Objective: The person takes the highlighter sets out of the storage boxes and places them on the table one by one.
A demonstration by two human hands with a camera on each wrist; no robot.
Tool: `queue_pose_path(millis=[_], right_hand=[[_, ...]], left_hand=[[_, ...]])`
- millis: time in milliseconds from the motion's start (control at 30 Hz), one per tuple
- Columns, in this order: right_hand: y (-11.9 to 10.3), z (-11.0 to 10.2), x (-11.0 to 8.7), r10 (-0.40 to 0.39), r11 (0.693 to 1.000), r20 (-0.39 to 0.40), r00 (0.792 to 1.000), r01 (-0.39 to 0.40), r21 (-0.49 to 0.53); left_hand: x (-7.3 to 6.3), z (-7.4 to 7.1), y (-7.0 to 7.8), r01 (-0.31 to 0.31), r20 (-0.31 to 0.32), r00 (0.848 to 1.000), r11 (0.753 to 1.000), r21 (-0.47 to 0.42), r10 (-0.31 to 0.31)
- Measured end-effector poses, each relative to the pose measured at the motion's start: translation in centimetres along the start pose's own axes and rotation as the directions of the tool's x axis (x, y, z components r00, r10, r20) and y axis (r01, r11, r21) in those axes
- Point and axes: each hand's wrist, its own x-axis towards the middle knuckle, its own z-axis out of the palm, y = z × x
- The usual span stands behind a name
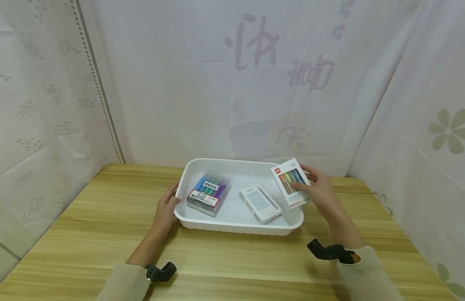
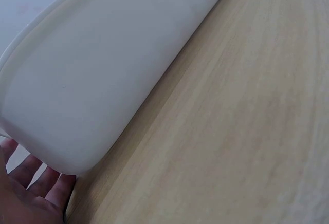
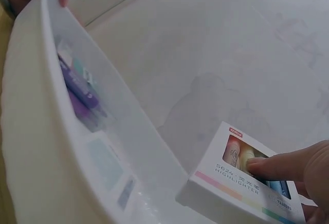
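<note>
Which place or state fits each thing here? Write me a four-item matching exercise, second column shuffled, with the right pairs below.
Column one
1. Highlighter box
2. Clear case of coloured pens
3. White box with a grey-blue panel
4. Left hand

Column two
A. Lying inside the white tray, right of its middle
B. Holding the tray's left end
C. Held by the right hand
D. Lying inside the tray, towards its left end

Right pairs: 1-C, 2-D, 3-A, 4-B
</note>
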Motion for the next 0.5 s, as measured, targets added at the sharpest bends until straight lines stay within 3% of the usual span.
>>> queue_pose_path(millis=[500], right_hand=[[1.3, -2.0, 1.1, 0.034, 0.994, -0.111, 0.993, -0.022, 0.105]], left_hand=[[0.0, 0.1, 0.0, -0.012, -0.017, 1.0, 1.0, 0.012, 0.012]])
